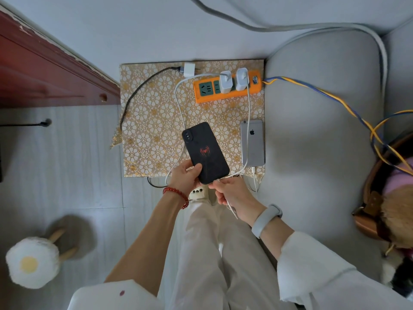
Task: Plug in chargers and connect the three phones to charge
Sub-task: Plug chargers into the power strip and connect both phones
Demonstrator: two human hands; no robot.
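I see my left hand [184,179] gripping the black phone [205,152] back-up over the near edge of the patterned surface [152,121]. My right hand [232,194] pinches a white cable [178,108] at the phone's bottom port. Two white chargers [233,81] sit in the orange power strip [226,87]; a silver phone [253,143] lies face-down at the right, cabled

Pale grey wood-look floor [62,157] fills the left side. A dark red wooden cabinet [44,70] runs in from the upper left corner. A grey sofa cushion [312,142] lies at right beside a floral gold-patterned board [156,130]. A fried-egg stool [33,262] stands lower left. Light is soft and even.
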